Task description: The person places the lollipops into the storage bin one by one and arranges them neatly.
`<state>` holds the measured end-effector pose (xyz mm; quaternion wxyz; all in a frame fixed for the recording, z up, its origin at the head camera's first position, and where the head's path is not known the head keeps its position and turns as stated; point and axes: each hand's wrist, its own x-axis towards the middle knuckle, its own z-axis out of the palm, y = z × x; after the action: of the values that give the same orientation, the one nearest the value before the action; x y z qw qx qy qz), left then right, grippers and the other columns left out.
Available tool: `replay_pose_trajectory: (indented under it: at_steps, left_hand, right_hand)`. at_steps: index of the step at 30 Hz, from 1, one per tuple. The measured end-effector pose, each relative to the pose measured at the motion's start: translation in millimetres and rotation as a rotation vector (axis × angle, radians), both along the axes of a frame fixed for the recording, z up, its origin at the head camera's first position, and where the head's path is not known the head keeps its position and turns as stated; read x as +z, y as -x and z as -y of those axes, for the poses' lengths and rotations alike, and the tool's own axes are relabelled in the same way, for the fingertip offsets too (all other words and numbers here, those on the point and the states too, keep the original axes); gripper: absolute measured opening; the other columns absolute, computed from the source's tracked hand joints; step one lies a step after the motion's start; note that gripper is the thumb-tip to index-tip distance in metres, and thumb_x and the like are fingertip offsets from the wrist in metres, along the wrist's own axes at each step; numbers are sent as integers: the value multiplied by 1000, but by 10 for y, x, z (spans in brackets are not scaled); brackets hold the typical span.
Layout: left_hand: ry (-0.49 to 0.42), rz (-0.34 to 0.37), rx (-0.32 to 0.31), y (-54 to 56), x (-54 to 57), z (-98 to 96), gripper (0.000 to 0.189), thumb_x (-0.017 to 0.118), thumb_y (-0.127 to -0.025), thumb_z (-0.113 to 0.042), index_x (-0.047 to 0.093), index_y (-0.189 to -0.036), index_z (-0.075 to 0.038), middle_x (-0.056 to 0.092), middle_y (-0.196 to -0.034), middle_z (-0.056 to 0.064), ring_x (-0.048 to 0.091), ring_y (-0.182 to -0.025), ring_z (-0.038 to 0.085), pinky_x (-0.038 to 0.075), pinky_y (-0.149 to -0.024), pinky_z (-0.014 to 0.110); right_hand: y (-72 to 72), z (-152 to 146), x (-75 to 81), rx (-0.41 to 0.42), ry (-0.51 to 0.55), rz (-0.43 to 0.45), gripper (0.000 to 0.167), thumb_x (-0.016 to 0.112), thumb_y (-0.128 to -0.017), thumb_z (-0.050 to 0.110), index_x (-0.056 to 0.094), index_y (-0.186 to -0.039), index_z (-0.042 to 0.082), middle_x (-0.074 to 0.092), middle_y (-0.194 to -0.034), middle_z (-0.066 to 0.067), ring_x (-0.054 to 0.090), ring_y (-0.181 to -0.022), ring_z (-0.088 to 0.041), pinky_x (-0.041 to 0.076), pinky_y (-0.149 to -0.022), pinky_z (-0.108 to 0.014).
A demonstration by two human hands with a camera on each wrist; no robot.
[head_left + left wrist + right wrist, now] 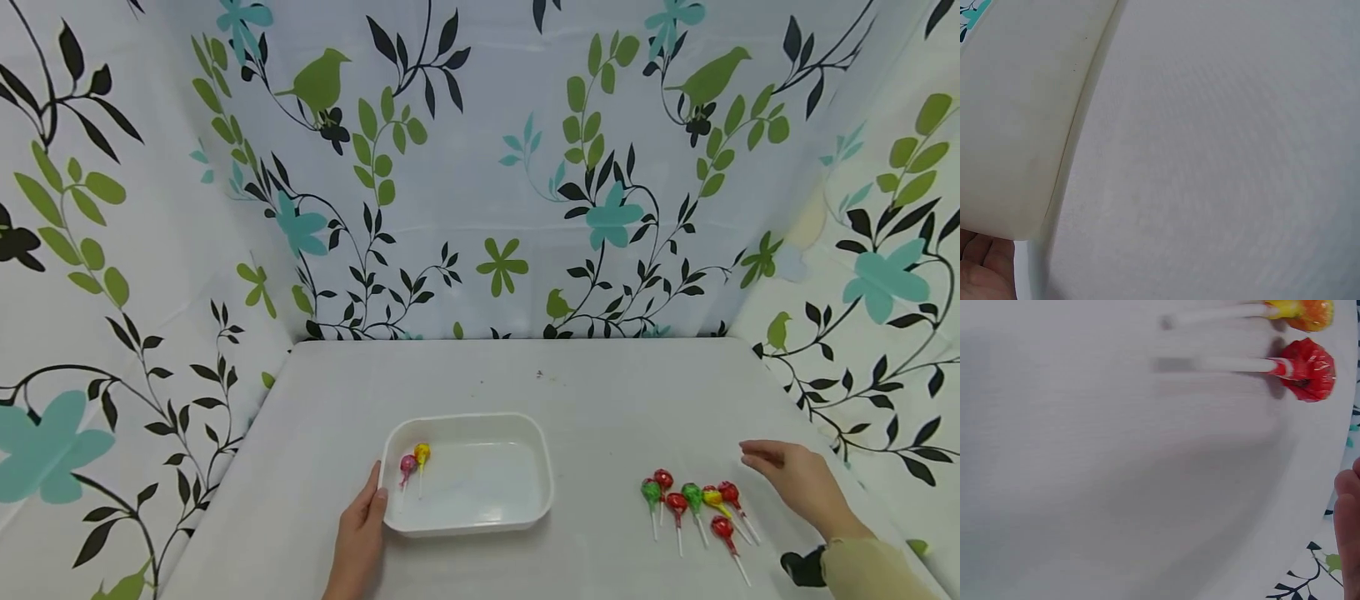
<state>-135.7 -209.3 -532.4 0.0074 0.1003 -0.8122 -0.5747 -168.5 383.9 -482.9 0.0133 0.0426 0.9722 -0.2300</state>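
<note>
A shallow white tray (480,523) rests on the table, with a pink lollipop (408,467) and a yellow lollipop (422,454) lying at its left end. My left hand (358,529) holds the tray by its near left corner. In the left wrist view the tray's outer side (1022,125) hides part of the fingers (988,262). On the right, my right hand (806,487) hovers with nothing in it, fingers extended, just beyond a loose group of lollipops. Nearest to it is a red lollipop (728,492), beside a yellow lollipop (711,497).
Several more lollipops lie in the group, among them a green lollipop (692,497) and a red lollipop (722,527) closer to me. The white table (600,400) is enclosed by patterned cloth (495,167) at the back and both sides.
</note>
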Motion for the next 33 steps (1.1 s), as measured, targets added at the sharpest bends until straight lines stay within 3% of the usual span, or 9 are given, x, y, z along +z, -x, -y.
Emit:
replay_pose_trajectory:
  at_steps: [6,11,19,33]
  left_hand:
    - [0,8,9,-16,18,17,52,42,-111,-21,29,-159,-6,25,-167,11,23,-156,38,27,-125,54]
    - [2,6,7,-17,15,34,52,41,-112,-24,29,-159,-5,25,-167,12,24,-155,40,28,-125,56]
    - [1,18,8,-3,19,50,52,42,-111,-20,28,-160,-7,25,-167,9,23,-156,36,28,-125,50]
    - [-6,4,11,10,4,-8,52,41,-112,-23,28,-159,-4,26,-167,9,24,-156,37,29,-124,52]
  right_hand:
    - [-108,15,-187,64,46,79,36,71,-96,17,69,-125,-4,74,-118,-23,66,-114,-46,60,-93,-56]
    - [-131,46,-248,94,69,100,40,71,-95,21,68,-129,-2,73,-122,-20,65,-119,-45,58,-97,-58]
    - [-113,83,-238,145,87,128,42,70,-96,18,65,-132,-2,71,-127,-22,63,-121,-46,56,-99,-60]
    - [-137,64,-236,157,1,116,37,73,-93,15,70,-126,-2,74,-119,-21,68,-113,-42,59,-94,-58]
